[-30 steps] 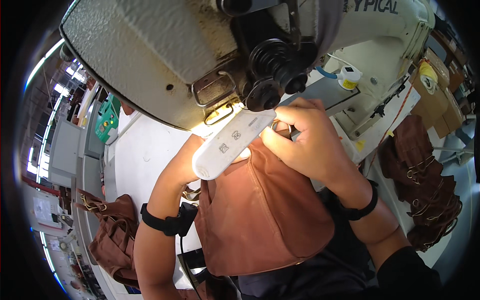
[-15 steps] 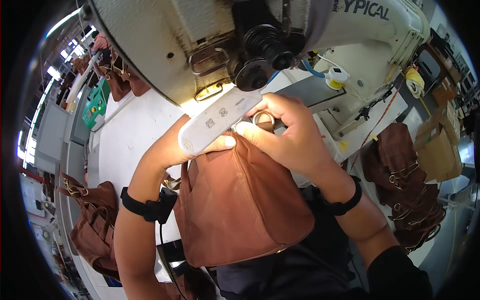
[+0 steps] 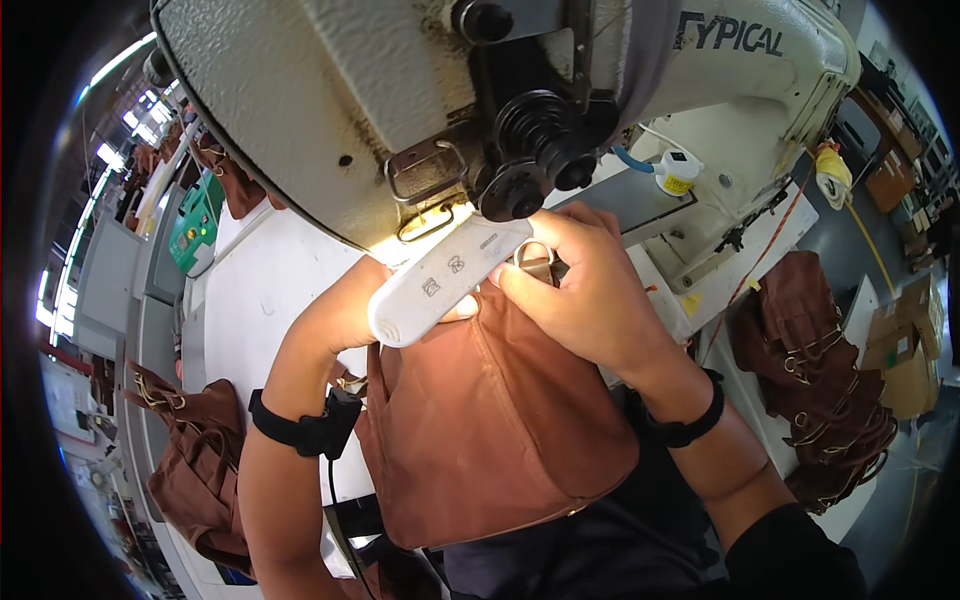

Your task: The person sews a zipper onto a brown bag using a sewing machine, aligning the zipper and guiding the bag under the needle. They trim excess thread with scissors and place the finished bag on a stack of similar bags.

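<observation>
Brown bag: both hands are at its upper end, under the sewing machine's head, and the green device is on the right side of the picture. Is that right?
Not quite: the green device is on the left side, as the head view shows. The left hand and right hand are indeed at the brown bag's upper end, under the sewing machine's head.

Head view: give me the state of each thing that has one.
Bag: held at its top
Left hand: thumb on the bag, other fingers hidden
Right hand: pinching the bag's top beside the ring
Sewing machine: running or stopped, cannot tell
Light: on
Green box: small lights lit
Bags at right: piled up
</observation>
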Motion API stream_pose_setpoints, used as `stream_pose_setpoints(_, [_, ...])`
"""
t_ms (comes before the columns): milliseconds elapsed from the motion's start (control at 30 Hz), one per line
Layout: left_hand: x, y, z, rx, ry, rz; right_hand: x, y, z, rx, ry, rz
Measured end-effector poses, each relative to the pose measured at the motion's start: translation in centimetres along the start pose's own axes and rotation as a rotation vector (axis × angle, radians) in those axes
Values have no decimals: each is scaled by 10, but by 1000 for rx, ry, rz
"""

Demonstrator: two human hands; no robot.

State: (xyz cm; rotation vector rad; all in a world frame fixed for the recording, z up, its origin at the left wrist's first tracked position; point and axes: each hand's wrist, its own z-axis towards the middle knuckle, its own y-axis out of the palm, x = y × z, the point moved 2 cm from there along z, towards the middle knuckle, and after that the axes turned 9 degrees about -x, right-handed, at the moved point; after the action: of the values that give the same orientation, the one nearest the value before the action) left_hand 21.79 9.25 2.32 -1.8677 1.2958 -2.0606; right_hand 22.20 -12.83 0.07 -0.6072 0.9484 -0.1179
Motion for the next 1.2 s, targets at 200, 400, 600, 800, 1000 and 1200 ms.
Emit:
stream_pose_setpoints(200, [-4,-4,2,-66,-51,34,2,1,0,51,-15,5])
stream_pose_setpoints(400, [-1,-4,2,-19,-74,71,4,3,2,54,-31,-24])
stream_pose_setpoints(600, [-5,-6,-1,8,126,261,2,3,3,94,-60,-6])
stream_pose_setpoints(800, [1,0,2,9,142,203,11,7,0,57,-31,-14])
stream_pose_setpoints(1000, [5,-3,2,25,124,146,8,5,3,64,-45,-27])
stream_pose_setpoints(1200, [-8,-8,1,27,29,92,9,8,4,71,-50,-4])
